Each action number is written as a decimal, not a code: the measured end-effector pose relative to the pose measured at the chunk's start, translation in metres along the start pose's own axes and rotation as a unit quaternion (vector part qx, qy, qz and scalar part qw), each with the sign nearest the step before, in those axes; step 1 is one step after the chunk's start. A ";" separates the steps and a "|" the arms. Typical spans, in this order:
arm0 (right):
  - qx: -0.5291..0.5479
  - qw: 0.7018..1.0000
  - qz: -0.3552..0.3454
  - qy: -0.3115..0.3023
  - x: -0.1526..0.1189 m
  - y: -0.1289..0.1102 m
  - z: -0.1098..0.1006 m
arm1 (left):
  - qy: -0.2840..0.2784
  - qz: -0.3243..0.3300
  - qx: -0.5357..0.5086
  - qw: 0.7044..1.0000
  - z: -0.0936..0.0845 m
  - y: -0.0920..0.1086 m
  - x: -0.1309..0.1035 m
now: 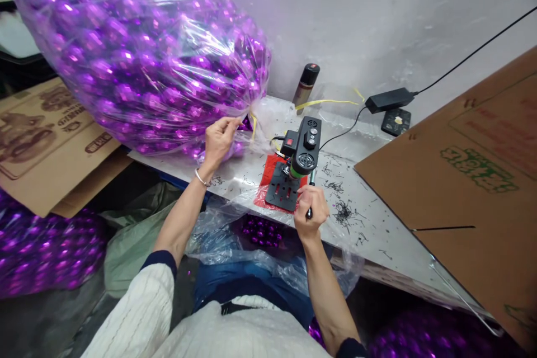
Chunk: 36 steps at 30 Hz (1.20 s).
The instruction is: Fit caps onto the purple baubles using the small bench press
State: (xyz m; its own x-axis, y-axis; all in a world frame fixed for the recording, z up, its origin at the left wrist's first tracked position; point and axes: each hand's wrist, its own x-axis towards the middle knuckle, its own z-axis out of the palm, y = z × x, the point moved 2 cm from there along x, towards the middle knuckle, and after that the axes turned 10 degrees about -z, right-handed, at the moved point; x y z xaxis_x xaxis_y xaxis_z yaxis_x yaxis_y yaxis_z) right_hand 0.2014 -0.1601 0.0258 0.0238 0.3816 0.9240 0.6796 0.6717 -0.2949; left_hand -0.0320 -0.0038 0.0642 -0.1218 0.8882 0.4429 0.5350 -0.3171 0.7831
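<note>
White shirt point(247, 327) foremost, the right hand point(311, 211) grips a handle point(312, 177) beside the black machine point(309, 142) on the counter point(377, 229), seemingly for leverage, while the left hand point(220, 139) pinches narrowly by the purple-filled bag point(163, 67), on what I can't tell.

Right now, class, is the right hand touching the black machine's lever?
Touching: the head view shows the right hand closed around the lever, its black end poking out.
</note>
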 end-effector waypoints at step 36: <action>-0.016 1.000 -0.017 -0.013 -0.006 0.002 0.002 | -0.086 -0.197 0.041 0.976 0.042 -0.032 -0.021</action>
State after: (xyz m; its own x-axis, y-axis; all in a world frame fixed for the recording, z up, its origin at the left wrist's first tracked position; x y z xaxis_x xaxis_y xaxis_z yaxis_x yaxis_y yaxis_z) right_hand 0.2014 -0.1602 0.0195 -0.0175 0.3754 0.9267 0.7031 0.6636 -0.2556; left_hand -0.0110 0.0020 0.0116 -0.1936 0.9807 0.0286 0.5405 0.0823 0.8373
